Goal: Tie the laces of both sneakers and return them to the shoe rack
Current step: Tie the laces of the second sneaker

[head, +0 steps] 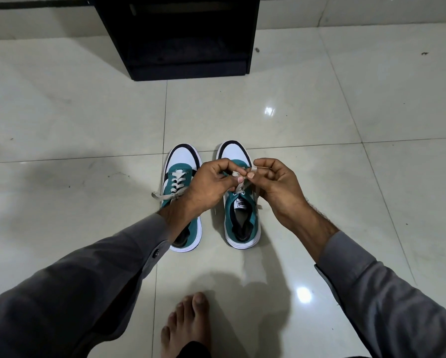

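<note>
Two teal, white and black sneakers stand side by side on the tiled floor, toes pointing away from me. The left sneaker (181,164) has cream laces with a loose end trailing out to its left. Over the right sneaker (242,215), my left hand (211,184) and my right hand (276,184) each pinch a strand of its cream lace (240,188), held up above the tongue. My left forearm crosses over the heel of the left sneaker. The black shoe rack (185,37) stands beyond the shoes, its open shelf dark inside.
Glossy pale floor tiles (346,125) spread all around the sneakers. My bare foot (185,324) rests on the floor close below the shoes. A wall base runs behind the rack.
</note>
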